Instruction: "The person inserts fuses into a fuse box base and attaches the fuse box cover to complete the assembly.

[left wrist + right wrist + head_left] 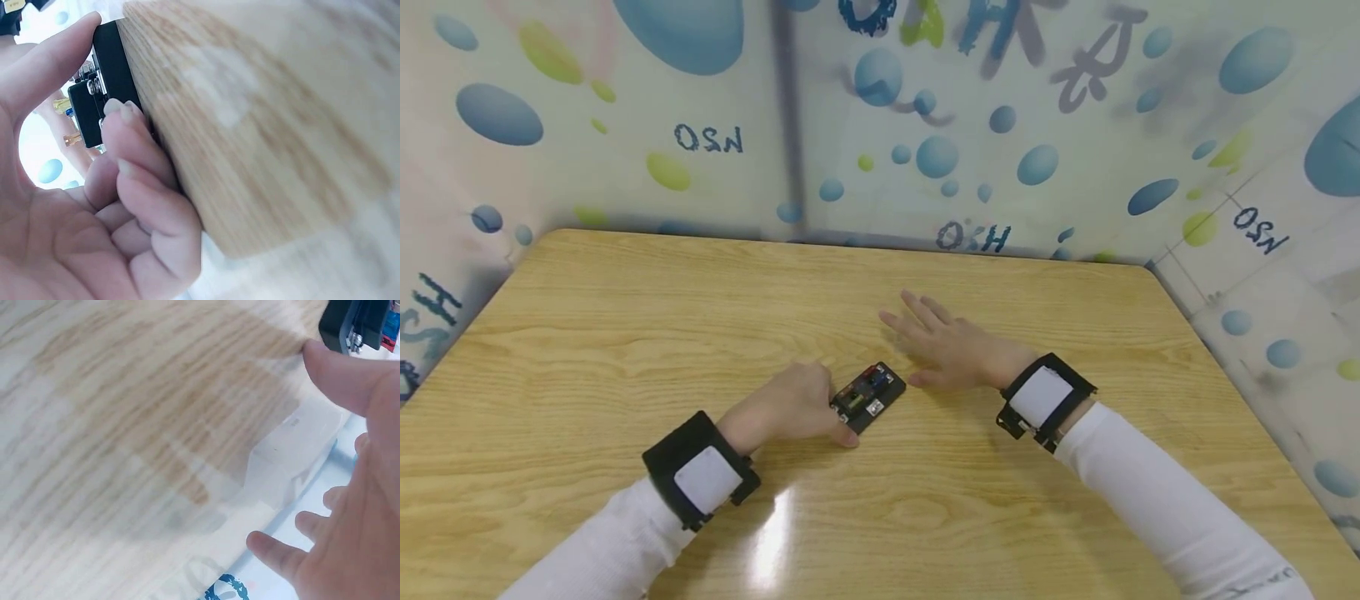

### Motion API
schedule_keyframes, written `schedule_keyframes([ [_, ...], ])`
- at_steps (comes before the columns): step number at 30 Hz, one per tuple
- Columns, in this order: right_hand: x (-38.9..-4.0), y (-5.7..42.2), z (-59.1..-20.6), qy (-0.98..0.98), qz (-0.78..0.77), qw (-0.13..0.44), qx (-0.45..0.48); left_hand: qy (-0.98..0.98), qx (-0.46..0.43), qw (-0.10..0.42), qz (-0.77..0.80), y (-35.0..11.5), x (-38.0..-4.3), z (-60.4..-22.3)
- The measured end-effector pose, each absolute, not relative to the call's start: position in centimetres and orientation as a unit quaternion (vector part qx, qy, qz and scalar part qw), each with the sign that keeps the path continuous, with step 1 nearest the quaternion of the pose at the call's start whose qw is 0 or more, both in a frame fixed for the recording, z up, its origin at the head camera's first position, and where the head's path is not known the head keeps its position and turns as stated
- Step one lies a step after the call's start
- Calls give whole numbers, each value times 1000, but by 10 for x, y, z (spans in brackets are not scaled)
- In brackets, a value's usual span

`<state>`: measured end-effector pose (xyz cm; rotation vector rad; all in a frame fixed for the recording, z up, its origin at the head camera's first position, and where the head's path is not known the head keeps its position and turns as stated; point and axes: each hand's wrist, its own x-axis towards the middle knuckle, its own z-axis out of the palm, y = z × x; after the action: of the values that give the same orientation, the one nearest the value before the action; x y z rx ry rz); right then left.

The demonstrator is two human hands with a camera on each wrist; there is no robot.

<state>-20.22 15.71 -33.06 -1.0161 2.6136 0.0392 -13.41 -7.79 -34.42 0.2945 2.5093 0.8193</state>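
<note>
A small black circuit board [872, 397] with red, blue and yellow-green parts lies near the middle of the wooden table. My left hand [793, 404] grips its near left end. In the left wrist view the thumb is on one edge of the black base [115, 62] and curled fingertips are at the other; metal and brass-coloured posts stick out from its face. Just right of the board, my right hand [943, 342] is spread palm down over the table. In the right wrist view its thumb tip comes right to the board's black edge [340, 325].
The wooden table [700, 292] has rounded far corners. Behind it hangs a pale curtain-like backdrop [737, 183] with blue and green spots and lettering. Each wrist wears a black strap with a white pad, and light glares on the tabletop near the left strap [700, 479].
</note>
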Motion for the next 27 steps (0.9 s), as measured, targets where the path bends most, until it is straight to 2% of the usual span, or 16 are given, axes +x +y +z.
schedule_keyframes([
  [8,-199,157,-336,913,8,199,-356,916,108,239,303,-77,-134,-345],
  [11,-199,158,-339,914,-5,195,-356,917,106,238,303,-77,-134,-345],
  [16,-199,163,-345,918,-24,128,-375,918,104,239,299,-77,-135,-345],
  [22,-197,168,-357,907,17,-15,-420,919,106,237,297,-76,-135,-345],
  [27,-195,169,-361,892,92,-59,-438,919,110,236,296,-76,-134,-345],
])
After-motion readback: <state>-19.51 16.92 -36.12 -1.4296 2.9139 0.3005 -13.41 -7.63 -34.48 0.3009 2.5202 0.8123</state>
